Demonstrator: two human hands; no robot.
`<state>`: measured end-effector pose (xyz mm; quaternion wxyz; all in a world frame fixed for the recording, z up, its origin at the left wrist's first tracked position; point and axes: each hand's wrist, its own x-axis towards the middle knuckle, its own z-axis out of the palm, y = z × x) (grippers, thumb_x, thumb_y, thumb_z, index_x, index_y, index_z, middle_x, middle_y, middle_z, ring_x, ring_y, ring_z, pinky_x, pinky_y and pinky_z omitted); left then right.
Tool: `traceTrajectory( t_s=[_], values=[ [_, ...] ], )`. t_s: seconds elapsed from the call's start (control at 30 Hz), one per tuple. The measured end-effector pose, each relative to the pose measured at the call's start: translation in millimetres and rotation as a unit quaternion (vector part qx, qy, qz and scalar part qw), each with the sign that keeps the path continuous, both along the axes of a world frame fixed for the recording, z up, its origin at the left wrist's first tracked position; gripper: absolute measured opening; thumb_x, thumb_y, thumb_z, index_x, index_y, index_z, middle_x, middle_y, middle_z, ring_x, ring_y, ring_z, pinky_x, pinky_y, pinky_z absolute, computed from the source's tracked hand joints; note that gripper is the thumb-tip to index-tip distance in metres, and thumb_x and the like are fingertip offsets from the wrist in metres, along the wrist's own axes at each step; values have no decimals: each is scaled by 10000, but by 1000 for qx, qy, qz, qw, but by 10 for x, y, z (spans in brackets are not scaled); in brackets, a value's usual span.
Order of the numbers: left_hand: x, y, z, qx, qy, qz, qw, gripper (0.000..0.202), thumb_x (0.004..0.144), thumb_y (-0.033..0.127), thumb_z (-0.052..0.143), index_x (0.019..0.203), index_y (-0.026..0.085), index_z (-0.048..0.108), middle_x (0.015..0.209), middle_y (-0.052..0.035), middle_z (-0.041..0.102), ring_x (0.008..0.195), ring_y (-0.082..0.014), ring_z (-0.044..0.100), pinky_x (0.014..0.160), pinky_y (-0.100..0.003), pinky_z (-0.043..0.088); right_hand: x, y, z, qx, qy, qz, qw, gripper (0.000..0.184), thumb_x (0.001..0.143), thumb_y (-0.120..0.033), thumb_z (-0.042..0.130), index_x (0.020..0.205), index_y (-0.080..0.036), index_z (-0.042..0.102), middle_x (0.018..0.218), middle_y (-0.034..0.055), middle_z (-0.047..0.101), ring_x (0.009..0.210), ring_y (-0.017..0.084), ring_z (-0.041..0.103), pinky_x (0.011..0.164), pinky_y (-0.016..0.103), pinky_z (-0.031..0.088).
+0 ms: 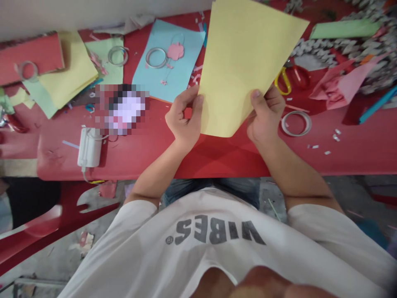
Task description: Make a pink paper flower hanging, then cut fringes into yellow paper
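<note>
On the red table [217, 159], a green sheet [107, 70] is seen at the left with a tape ring [118, 56] laid on it. Just right of that, a patch [120, 109] is blurred out, so what lies there cannot be made out. A white adapter [89, 147] is placed near the table's near edge. Farther right, a pink paper flower [175, 51] is laid on a blue sheet [149, 72]. A yellow sheet [245, 62] is held up over the table, its far end cut off by the frame. Its left edge is pinched by the left hand [184, 120], fingers curled behind it, and its right edge by the right hand [265, 116], thumb pressed on its face. Beyond the right hand, only the handles of yellow scissors [283, 80] can be made out. A second tape ring [296, 123] is lying to the right, and crumpled pink paper [341, 82] is lying farther right, beside grey paper strips [350, 45] that are cut off by the frame.
</note>
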<state>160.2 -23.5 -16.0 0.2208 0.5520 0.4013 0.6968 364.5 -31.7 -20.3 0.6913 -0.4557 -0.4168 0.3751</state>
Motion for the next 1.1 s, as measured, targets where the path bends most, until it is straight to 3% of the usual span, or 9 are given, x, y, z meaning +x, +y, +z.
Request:
traceTrajectory(
  t_s=[0.2, 0.27, 0.47, 0.63, 0.77, 0.9, 1.1],
  values=[
    [-37, 14, -34, -19, 17, -11, 1000, 337, 1070, 610, 725, 1256, 336, 786, 1149, 0, 850, 1031, -201, 821, 959, -418, 684, 52, 43, -101, 51, -11, -15, 999, 474, 869, -781, 860, 960, -336, 724, 1036, -34, 790, 1232, 307, 788, 1074, 601, 667],
    [-37, 17, -33, -19, 14, -5, 1000, 307, 1075, 585, 729, 1248, 340, 793, 1136, 5, 854, 1002, -190, 817, 927, -406, 682, 71, 47, -125, 50, -23, -16, 998, 468, 887, -771, 853, 964, -327, 725, 1033, -30, 787, 1222, 306, 794, 1022, 575, 694],
    [-32, 54, -68, -32, -7, -17, 999, 306, 1074, 588, 751, 1254, 343, 789, 1178, 13, 864, 1032, -187, 809, 954, -415, 670, 70, 50, -120, 95, -31, -23, 995, 309, 945, -619, 871, 980, -331, 767, 950, -35, 781, 1057, 249, 812, 1079, 533, 683],
    [-64, 92, -125, -72, -7, -28, 997, 431, 1052, 703, 723, 1299, 353, 776, 1199, 17, 847, 1090, -187, 808, 970, -410, 670, 59, 3, -61, 55, -63, -37, 996, 366, 914, -685, 876, 959, -353, 727, 1001, -9, 796, 1124, 295, 791, 1067, 557, 668],
    [-71, 106, -120, -71, -8, -30, 997, 419, 1050, 672, 744, 1293, 334, 788, 1209, -4, 847, 1104, -194, 813, 987, -402, 679, 69, -22, -31, 27, -77, -34, 996, 401, 887, -729, 878, 949, -373, 706, 1031, 11, 808, 1190, 327, 758, 1098, 580, 635],
    [-73, 93, -88, -85, 14, -16, 996, 388, 1070, 626, 715, 1286, 314, 800, 1221, -38, 842, 1194, -234, 804, 1060, -401, 668, 68, -4, -44, 43, -80, -45, 995, 456, 852, -761, 892, 926, -346, 719, 953, 4, 781, 1075, 307, 776, 1023, 561, 667],
    [-118, 100, -34, -85, 15, 4, 996, 354, 1063, 614, 738, 1250, 325, 822, 1151, -15, 868, 1018, -195, 802, 941, -357, 660, 22, -13, -52, 43, -69, -33, 996, 452, 845, -747, 906, 898, -330, 739, 868, -18, 759, 969, 255, 790, 879, 459, 693]
  ],
)
